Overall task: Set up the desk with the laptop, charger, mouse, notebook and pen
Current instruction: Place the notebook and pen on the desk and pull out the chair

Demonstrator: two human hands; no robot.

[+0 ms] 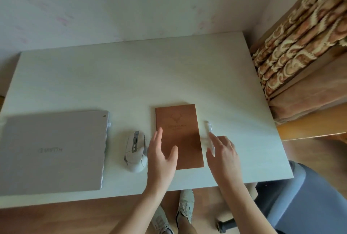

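Pen [210,136] on the table [131,76], just right of the notebook [179,136], long axis running 12-to-6, directly at 12 o'clock from the nearer right hand [222,151], fingers spread and empty; left hand [162,154] likewise open over the notebook.

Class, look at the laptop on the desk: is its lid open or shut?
Shut. The laptop lies flat on the desk with its lid down; the logo on the lid faces up, and no screen or keyboard shows.
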